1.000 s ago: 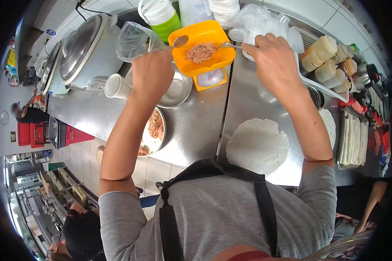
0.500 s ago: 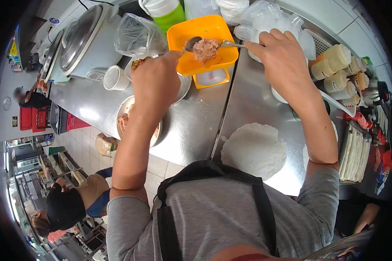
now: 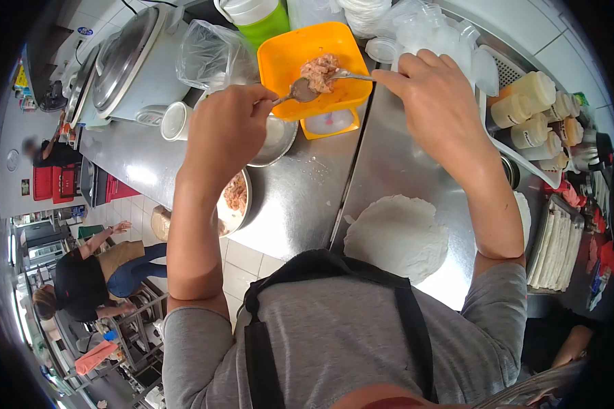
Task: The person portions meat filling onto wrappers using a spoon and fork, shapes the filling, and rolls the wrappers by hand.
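Observation:
My left hand (image 3: 228, 129) is closed around the handle of a metal spoon (image 3: 302, 91), whose bowl is inside an orange-yellow plastic tray (image 3: 351, 48). My right hand (image 3: 433, 102) grips a metal fork (image 3: 351, 76), its head against a clump of pinkish minced meat (image 3: 319, 68). Both utensils meet the meat from opposite sides. The tray rests on a small yellow kitchen scale (image 3: 331, 124). Beyond my left wrist sits a metal bowl (image 3: 276, 140). A bowl of minced meat (image 3: 236, 194) is partly hidden by my left forearm.
A flat round of dough (image 3: 397, 235) lies on the steel counter (image 3: 300, 198) near my body. Squeeze bottles (image 3: 529, 129) stand at right, beside a tray of pale strips (image 3: 556, 249). Large lidded cookers (image 3: 133, 65) are at left. A co-worker (image 3: 82, 276) stands at lower left.
The spoon has moved down and away from the meat's left side, with its bowl now below the clump. My left hand has shifted left. The co-worker has stretched out an arm.

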Motion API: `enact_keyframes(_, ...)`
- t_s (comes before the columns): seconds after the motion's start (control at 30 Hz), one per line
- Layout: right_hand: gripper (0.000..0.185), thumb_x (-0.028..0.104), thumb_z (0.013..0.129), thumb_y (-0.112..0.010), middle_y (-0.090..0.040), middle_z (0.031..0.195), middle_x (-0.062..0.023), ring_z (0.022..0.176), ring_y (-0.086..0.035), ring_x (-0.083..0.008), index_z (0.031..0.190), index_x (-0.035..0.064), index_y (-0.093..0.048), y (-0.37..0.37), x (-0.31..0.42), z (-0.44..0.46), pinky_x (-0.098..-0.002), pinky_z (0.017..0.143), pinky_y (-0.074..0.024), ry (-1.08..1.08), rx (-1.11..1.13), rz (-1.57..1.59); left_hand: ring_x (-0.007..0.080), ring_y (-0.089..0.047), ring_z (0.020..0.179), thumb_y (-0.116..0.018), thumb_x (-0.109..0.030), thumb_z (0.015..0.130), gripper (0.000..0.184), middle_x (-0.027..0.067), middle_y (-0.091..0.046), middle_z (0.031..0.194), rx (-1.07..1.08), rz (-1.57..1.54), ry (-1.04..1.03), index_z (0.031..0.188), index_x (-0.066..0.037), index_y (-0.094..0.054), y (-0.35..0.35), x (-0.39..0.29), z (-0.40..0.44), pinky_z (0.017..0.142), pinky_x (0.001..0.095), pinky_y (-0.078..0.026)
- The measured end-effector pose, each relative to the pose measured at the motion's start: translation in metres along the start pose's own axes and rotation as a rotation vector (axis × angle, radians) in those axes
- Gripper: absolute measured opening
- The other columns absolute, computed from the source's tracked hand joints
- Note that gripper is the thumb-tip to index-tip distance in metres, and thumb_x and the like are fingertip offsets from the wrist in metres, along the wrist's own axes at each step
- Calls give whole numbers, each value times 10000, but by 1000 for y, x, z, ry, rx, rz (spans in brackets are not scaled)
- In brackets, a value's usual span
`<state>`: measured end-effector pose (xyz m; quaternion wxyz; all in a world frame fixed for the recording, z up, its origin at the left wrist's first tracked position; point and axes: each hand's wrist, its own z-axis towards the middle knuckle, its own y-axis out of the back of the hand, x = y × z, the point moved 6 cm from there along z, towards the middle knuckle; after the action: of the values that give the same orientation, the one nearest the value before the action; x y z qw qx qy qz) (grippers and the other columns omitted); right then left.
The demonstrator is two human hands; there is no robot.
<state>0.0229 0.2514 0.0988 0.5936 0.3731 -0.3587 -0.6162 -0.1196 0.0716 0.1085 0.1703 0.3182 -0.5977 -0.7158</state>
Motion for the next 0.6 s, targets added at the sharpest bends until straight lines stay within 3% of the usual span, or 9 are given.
enact_keyframes(0.13, 297, -4, 747, -628, -664, 890, -105, 951, -621, -286, 1008, 38, -763, 10, -8, -8, -401, 839, -469, -34, 42, -36, 227, -711, 717, -670, -141, 938, 205, 165, -726, 801, -73, -130, 37, 1085, -31, -761, 14, 11, -1, 681, 335, -520)
enact_keyframes(0.23, 314, -19, 730, -625, -670, 893, -105, 943, -627, -289, 1010, 34, -757, 12, -7, -9, -401, 844, -474, -43, 91, -22, 243, -722, 730, -669, -146, 950, 200, 156, -742, 838, -109, -102, 22, 1106, -63, -764, 11, 5, 6, 678, 333, -529)
enact_keyframes(0.33, 300, -29, 720, -614, -674, 887, -106, 928, -634, -291, 978, 32, -755, 4, -2, -6, -402, 837, -482, -50, 67, 31, 271, -726, 751, -664, -167, 966, 202, 143, -753, 901, -216, 112, -204, 1136, -117, -762, -6, -4, 8, 683, 353, -543)
enact_keyframes(0.43, 273, -27, 717, -614, -676, 874, -108, 912, -645, -297, 944, 31, -753, 2, -2, -6, -411, 825, -499, -88, 64, 55, 299, -727, 799, -658, -195, 973, 207, 126, -756, 963, -279, 4, -132, 1152, -168, -758, 7, 6, 14, 700, 385, -550)
enact_keyframes(0.53, 332, -11, 798, -587, -635, 865, -109, 903, -619, -331, 1079, 57, -750, 0, -4, -7, -442, 793, -503, -110, 159, 120, 305, -725, 800, -659, -189, 967, 210, 120, -756, 967, -284, 42, -151, 1152, -177, -758, 1, 29, 33, 707, 392, -551)
enact_keyframes(0.6, 280, -6, 746, -614, -665, 863, -111, 896, -649, -315, 984, 38, -754, -2, 0, -6, -432, 808, -516, -112, 138, 120, 304, -725, 787, -656, -176, 966, 208, 126, -757, 947, -267, 72, -191, 1147, -163, -758, -12, 41, 40, 704, 390, -551)
